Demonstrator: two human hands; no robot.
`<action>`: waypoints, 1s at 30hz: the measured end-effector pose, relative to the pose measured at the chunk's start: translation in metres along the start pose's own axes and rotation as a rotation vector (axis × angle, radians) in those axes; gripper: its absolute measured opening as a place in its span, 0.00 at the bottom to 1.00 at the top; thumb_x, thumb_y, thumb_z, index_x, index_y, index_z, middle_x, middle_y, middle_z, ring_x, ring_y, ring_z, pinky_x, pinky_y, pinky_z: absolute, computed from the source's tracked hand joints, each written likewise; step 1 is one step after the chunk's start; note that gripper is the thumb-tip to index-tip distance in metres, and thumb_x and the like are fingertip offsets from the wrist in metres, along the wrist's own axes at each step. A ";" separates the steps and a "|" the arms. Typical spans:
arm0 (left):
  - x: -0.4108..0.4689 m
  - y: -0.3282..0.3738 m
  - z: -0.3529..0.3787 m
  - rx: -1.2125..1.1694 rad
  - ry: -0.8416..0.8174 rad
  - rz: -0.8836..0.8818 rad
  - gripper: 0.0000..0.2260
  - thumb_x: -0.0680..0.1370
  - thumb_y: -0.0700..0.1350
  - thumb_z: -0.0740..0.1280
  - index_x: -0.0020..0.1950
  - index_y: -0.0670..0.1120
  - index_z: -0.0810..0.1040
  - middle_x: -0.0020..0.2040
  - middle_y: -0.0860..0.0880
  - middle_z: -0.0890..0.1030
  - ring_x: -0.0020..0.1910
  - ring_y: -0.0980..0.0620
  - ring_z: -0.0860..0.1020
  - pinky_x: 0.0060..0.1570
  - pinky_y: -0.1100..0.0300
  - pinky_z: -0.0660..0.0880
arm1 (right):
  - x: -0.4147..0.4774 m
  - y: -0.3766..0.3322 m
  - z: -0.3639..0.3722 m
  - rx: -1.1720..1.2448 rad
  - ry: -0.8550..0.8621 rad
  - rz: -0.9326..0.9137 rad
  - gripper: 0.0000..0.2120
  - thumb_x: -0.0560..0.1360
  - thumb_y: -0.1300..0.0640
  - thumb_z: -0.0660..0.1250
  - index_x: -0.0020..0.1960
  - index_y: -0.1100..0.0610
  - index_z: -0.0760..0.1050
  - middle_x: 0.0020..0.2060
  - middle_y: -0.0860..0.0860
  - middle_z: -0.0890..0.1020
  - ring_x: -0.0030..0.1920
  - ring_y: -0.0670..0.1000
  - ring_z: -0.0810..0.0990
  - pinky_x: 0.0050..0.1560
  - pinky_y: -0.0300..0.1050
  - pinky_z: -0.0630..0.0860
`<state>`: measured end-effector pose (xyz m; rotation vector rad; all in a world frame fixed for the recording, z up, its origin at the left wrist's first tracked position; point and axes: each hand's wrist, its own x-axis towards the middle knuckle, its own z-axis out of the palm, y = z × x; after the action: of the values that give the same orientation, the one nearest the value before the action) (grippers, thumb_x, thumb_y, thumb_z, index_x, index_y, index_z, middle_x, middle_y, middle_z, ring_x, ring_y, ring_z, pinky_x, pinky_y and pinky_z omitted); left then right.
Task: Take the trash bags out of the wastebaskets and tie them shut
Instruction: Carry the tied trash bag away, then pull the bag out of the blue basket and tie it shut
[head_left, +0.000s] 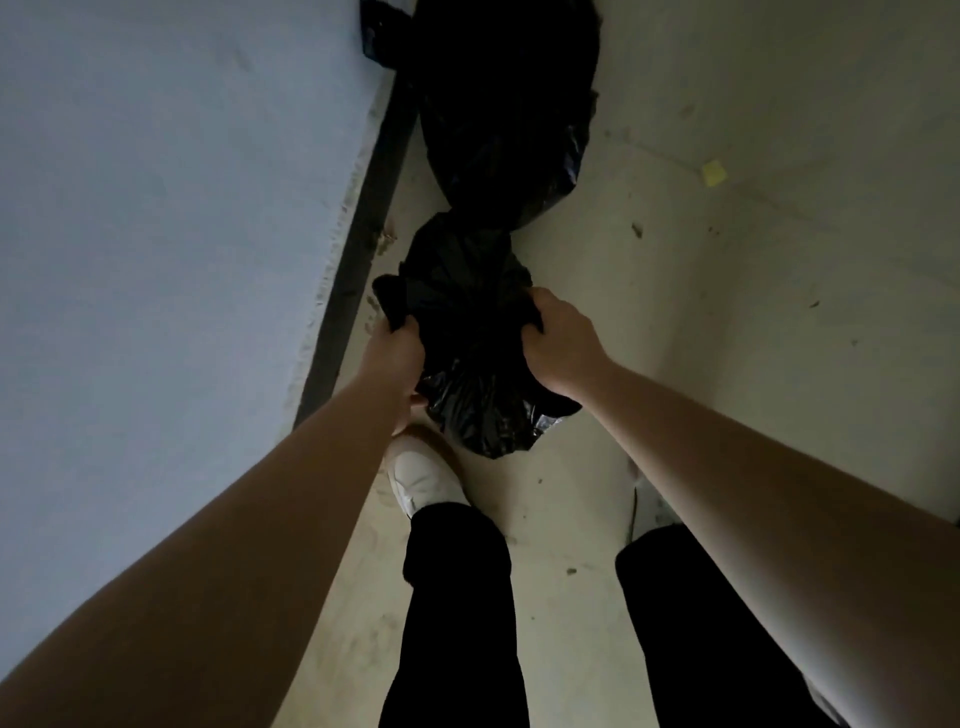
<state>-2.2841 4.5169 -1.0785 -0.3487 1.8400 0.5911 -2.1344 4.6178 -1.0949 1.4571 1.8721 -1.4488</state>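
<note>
A small black trash bag (467, 332) sits on the floor just ahead of my feet, its top gathered. My left hand (393, 358) is shut on a bunch of the bag's plastic at its left side. My right hand (558, 345) is shut on the plastic at its right side. The two hands hold the bag's top between them. A larger black trash bag (506, 104) lies on the floor beyond it, touching the small one. No wastebasket is in view.
A pale wall (156, 208) with a dark baseboard (363, 234) runs along the left. The floor (753, 260) is dirty concrete with a yellow scrap (712, 172). My white shoe (423, 478) stands right below the small bag.
</note>
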 end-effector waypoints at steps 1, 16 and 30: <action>0.013 0.006 0.003 -0.042 0.005 0.017 0.15 0.84 0.53 0.56 0.71 0.57 0.69 0.48 0.54 0.79 0.46 0.49 0.79 0.41 0.53 0.78 | 0.014 0.000 0.000 0.004 0.023 -0.016 0.21 0.81 0.63 0.55 0.74 0.58 0.66 0.62 0.60 0.78 0.61 0.61 0.76 0.46 0.36 0.63; 0.018 0.101 -0.001 -0.071 0.155 0.388 0.26 0.79 0.56 0.61 0.77 0.50 0.65 0.71 0.46 0.74 0.68 0.44 0.74 0.69 0.45 0.71 | 0.060 -0.051 -0.095 0.030 0.096 -0.164 0.33 0.80 0.50 0.60 0.81 0.50 0.49 0.73 0.54 0.66 0.68 0.56 0.71 0.69 0.50 0.70; -0.342 0.283 -0.007 0.835 0.583 1.367 0.28 0.84 0.60 0.49 0.81 0.47 0.56 0.81 0.40 0.54 0.79 0.38 0.54 0.74 0.40 0.57 | -0.191 -0.199 -0.393 -0.519 0.763 -0.484 0.31 0.83 0.42 0.50 0.81 0.53 0.48 0.80 0.60 0.49 0.79 0.62 0.52 0.77 0.57 0.55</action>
<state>-2.3175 4.7314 -0.6917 1.5475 2.5214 0.5259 -2.1159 4.8738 -0.6897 1.4409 2.9285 -0.4429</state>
